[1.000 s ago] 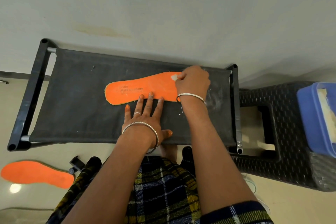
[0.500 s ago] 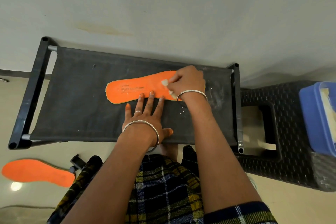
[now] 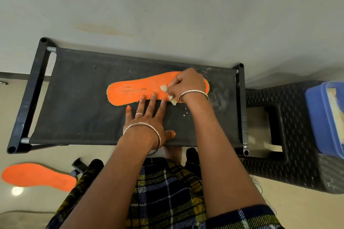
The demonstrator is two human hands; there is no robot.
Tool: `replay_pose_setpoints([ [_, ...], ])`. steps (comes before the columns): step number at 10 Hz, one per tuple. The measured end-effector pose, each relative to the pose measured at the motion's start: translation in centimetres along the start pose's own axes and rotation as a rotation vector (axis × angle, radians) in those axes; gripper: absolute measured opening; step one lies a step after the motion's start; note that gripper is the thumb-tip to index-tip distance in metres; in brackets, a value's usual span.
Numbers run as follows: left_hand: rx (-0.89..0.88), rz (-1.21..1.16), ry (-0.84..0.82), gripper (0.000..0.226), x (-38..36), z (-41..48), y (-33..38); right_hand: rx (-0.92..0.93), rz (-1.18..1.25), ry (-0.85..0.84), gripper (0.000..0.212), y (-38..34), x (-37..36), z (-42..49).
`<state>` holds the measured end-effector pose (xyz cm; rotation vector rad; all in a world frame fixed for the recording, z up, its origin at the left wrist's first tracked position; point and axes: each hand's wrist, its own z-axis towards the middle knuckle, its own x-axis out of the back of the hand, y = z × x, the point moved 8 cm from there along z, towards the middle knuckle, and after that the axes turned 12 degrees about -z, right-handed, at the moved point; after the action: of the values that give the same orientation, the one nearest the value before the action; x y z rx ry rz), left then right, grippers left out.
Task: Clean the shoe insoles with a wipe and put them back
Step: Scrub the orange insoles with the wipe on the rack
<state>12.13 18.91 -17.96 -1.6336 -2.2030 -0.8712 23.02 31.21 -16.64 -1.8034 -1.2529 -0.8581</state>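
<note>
An orange insole [image 3: 134, 91] lies flat, printed side up, on the black fabric stand [image 3: 83, 98], lengthwise and towards the stand's far right part. The right hand [image 3: 188, 83] rests on the insole's right end with its fingers curled round a small crumpled wipe [image 3: 164, 88], pinching it and pressing it against the orange surface; scraps of the wipe show at the fingertips and near the wrist. The left hand [image 3: 147, 122] lies flat and released on the fabric, fingers straight and spread, with three fingertips touching the insole's near edge and the thumb stretched out along the stand's near side. Each wrist wears a thin silver bangle, and a ring [image 3: 139, 114] sits on one left finger. A few white crumbs [image 3: 185, 112] dot the fabric just beside the right wrist. A second orange insole [image 3: 37, 175] lies on the floor at the lower left, well apart from the stand. To the right of the stand is a dark woven stool [image 3: 297, 135], and a blue container [image 3: 323, 117] sits on it at the frame edge. Plaid clothing fills the bottom of the view
</note>
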Motion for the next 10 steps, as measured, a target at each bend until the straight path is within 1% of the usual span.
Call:
replay_pose_setpoints([
  [1, -0.004, -0.005, 0.002, 0.095, 0.1, -0.1, 0.0, -0.138, 0.015, 0.053, 0.033, 2.5, 0.9, 0.7],
  [2, -0.005, -0.003, 0.004, 0.096, 0.1, -0.1, 0.0, -0.206, -0.047, 0.150, 0.045, 4.1, 2.2, 0.6],
  [3, -0.002, -0.004, 0.002, 0.095, 0.1, 0.0, 0.1, -0.103, -0.162, 0.186, 0.032, 2.5, 2.5, 0.1],
  [4, 0.001, 0.004, -0.005, 0.095, 0.0, 0.0, 0.0, 0.030, -0.172, 0.158, 0.022, 0.0, 1.5, -0.4],
  [5, -0.002, 0.007, -0.007, 0.095, 0.0, 0.0, 0.0, 0.067, -0.120, 0.068, 0.013, -0.4, 0.6, -0.2],
  [6, -0.012, -0.006, 0.004, 0.095, 0.1, 0.0, 0.0, -0.085, -0.052, 0.058, 0.035, 1.9, 0.9, 0.5],
  [7, -0.015, -0.005, 0.004, 0.094, 0.1, -0.1, 0.0, -0.086, -0.145, 0.130, 0.037, 1.8, 1.4, 0.5],
  [8, -0.010, 0.004, 0.002, 0.094, 0.1, 0.0, -0.1, 0.073, -0.155, 0.161, 0.020, -1.2, 1.2, -0.5],
  [9, -0.010, -0.001, 0.001, 0.094, 0.0, 0.0, -0.1, 0.129, -0.004, 0.117, 0.005, -1.9, 0.8, -0.7],
  [10, -0.013, -0.016, 0.004, 0.095, 0.1, -0.1, -0.1, -0.015, 0.061, 0.232, 0.006, 0.5, 2.0, -0.4],
])
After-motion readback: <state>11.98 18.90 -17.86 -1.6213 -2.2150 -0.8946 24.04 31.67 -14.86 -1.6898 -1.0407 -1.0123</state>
